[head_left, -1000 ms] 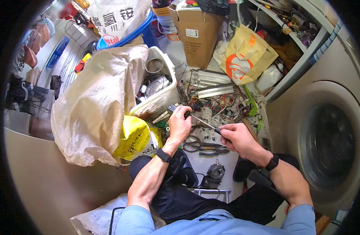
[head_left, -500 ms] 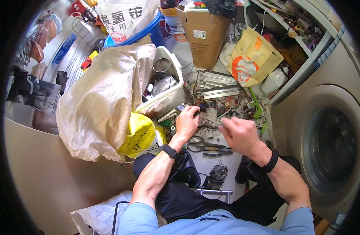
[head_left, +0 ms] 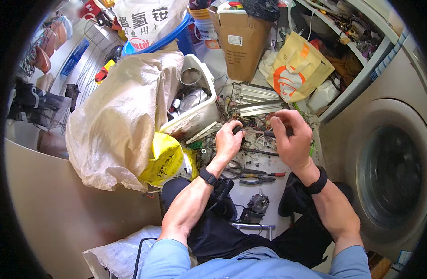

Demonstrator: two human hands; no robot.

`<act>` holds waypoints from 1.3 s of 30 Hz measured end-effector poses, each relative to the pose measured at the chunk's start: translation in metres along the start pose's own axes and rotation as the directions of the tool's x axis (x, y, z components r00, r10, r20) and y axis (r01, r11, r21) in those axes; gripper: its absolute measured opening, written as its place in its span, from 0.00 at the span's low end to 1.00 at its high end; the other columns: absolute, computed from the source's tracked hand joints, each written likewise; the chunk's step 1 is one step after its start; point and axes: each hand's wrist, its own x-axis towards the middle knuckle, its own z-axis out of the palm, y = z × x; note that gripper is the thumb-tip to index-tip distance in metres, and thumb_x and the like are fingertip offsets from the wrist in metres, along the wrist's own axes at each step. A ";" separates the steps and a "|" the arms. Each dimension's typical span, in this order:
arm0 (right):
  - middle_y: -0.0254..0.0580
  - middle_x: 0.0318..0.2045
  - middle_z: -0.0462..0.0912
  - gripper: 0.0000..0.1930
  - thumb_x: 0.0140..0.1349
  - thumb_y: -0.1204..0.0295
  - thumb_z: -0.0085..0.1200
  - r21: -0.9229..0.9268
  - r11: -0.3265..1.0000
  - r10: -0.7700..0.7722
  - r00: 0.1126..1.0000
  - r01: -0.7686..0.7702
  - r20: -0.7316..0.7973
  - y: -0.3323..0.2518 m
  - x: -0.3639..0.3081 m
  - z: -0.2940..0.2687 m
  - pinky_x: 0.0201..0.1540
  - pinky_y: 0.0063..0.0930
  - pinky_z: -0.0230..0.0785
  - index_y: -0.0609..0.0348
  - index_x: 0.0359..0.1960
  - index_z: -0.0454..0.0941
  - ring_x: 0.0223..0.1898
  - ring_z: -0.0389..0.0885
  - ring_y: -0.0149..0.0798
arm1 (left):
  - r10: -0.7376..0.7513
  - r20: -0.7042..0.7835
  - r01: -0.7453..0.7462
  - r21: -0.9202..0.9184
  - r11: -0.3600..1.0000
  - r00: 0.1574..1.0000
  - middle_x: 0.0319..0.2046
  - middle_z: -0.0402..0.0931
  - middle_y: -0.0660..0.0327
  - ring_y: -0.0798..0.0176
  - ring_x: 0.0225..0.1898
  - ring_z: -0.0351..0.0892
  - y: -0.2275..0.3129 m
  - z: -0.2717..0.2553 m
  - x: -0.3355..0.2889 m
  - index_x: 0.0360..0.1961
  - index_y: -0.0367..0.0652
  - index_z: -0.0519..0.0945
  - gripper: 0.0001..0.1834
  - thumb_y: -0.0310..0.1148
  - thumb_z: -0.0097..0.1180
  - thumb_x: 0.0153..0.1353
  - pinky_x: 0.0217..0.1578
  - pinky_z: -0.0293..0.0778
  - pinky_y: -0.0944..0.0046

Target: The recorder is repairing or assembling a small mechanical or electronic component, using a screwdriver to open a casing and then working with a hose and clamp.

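Note:
My left hand (head_left: 229,139) is closed on a small black part (head_left: 238,131) that shows between thumb and fingers. To its right, my right hand (head_left: 293,139) curls around the dark end of a thin rod-like piece (head_left: 269,133). The thin pale stretch of that piece points toward the black part; whether it is a tool shaft or a cord, I cannot tell. Below the hands lie scissors (head_left: 232,170) and pliers (head_left: 257,180) on the floor. A tool with a red-tipped handle (head_left: 277,174) lies beside them.
Loose wires and metal strips (head_left: 257,108) litter the floor ahead. On the left stand a white bin (head_left: 212,108) of metal parts, a beige sack (head_left: 116,125) and a yellow bag (head_left: 164,160). A front-loading washing machine (head_left: 394,158) is at right. A small mechanical part (head_left: 258,203) lies between my legs.
My right hand has moved up and to the right, its fingers turned more into view. My left hand has shifted slightly right and up. The red-tipped handle has come into view.

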 end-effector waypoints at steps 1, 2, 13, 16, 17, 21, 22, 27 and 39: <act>0.46 0.26 0.81 0.07 0.64 0.73 0.67 -0.019 0.999 0.050 0.998 -0.050 -0.031 0.000 0.001 0.002 0.26 0.33 0.72 0.61 0.38 0.83 0.21 0.80 0.44 | -0.003 -0.003 0.003 0.001 1.000 1.000 0.43 0.84 0.50 0.43 0.46 0.85 -0.004 -0.001 0.000 0.47 0.46 0.86 0.16 0.32 0.69 0.56 0.49 0.79 0.50; 0.44 0.22 0.79 0.08 0.65 0.70 0.67 -0.131 0.991 0.016 0.999 -0.012 0.033 0.002 0.002 -0.001 0.25 0.35 0.72 0.60 0.33 0.82 0.20 0.80 0.46 | 0.015 -0.031 -0.015 0.015 1.000 0.999 0.44 0.85 0.49 0.44 0.46 0.85 -0.008 -0.002 0.001 0.47 0.46 0.86 0.16 0.33 0.69 0.56 0.49 0.79 0.50; 0.42 0.19 0.78 0.14 0.61 0.69 0.74 -0.034 0.985 0.166 0.986 -0.167 -0.014 0.014 -0.001 0.003 0.26 0.31 0.71 0.59 0.36 0.78 0.20 0.80 0.42 | -0.057 -0.110 0.055 -0.019 0.998 0.992 0.41 0.85 0.49 0.44 0.45 0.85 -0.010 -0.014 0.005 0.47 0.47 0.86 0.15 0.33 0.68 0.58 0.47 0.79 0.50; 0.42 0.19 0.78 0.16 0.61 0.68 0.73 -0.078 0.991 0.111 0.994 -0.108 0.026 0.010 -0.004 -0.001 0.26 0.30 0.71 0.60 0.39 0.77 0.20 0.80 0.40 | 0.032 -0.152 -0.032 0.003 0.999 0.988 0.42 0.85 0.50 0.43 0.46 0.85 -0.007 -0.012 0.002 0.45 0.46 0.86 0.13 0.33 0.69 0.58 0.48 0.79 0.50; 0.42 0.18 0.78 0.16 0.61 0.67 0.74 -0.155 0.987 0.042 0.995 -0.028 0.091 0.009 -0.004 -0.001 0.26 0.32 0.71 0.60 0.41 0.77 0.20 0.80 0.41 | 0.024 -0.149 -0.023 0.011 1.000 0.989 0.41 0.85 0.49 0.44 0.44 0.85 -0.009 -0.014 0.003 0.46 0.45 0.86 0.16 0.33 0.70 0.57 0.48 0.78 0.52; 0.42 0.21 0.79 0.20 0.59 0.66 0.75 -0.265 0.963 -0.025 0.994 0.052 0.104 0.008 0.003 0.006 0.26 0.36 0.73 0.59 0.44 0.77 0.20 0.80 0.48 | 0.067 -0.160 -0.063 0.028 0.998 0.985 0.40 0.85 0.50 0.44 0.45 0.84 -0.012 -0.010 -0.001 0.45 0.45 0.86 0.15 0.33 0.69 0.57 0.47 0.78 0.51; 0.42 0.21 0.79 0.20 0.59 0.66 0.75 -0.259 0.964 -0.030 0.994 0.058 0.108 0.007 0.001 0.008 0.26 0.36 0.73 0.59 0.44 0.77 0.20 0.80 0.48 | 0.042 -0.153 -0.040 0.020 0.999 0.987 0.41 0.85 0.50 0.44 0.45 0.84 -0.013 -0.013 0.000 0.45 0.45 0.86 0.14 0.33 0.69 0.57 0.47 0.78 0.50; 0.40 0.23 0.80 0.21 0.59 0.64 0.76 -0.062 0.997 0.044 0.999 -0.043 0.028 -0.001 -0.011 0.019 0.31 0.30 0.73 0.60 0.43 0.76 0.24 0.80 0.37 | -0.005 -0.188 0.005 0.000 1.000 0.982 0.42 0.84 0.50 0.41 0.46 0.84 -0.013 -0.022 0.009 0.44 0.47 0.85 0.13 0.32 0.68 0.58 0.47 0.78 0.47; 0.32 0.29 0.83 0.12 0.65 0.76 0.66 0.070 0.935 0.322 0.915 -0.348 0.244 0.005 0.033 0.000 0.37 0.22 0.72 0.62 0.49 0.83 0.32 0.80 0.26 | -0.287 -0.106 0.208 -0.464 0.861 0.952 0.38 0.85 0.60 0.63 0.42 0.85 -0.021 -0.042 0.018 0.51 0.45 0.84 0.15 0.30 0.68 0.63 0.41 0.81 0.61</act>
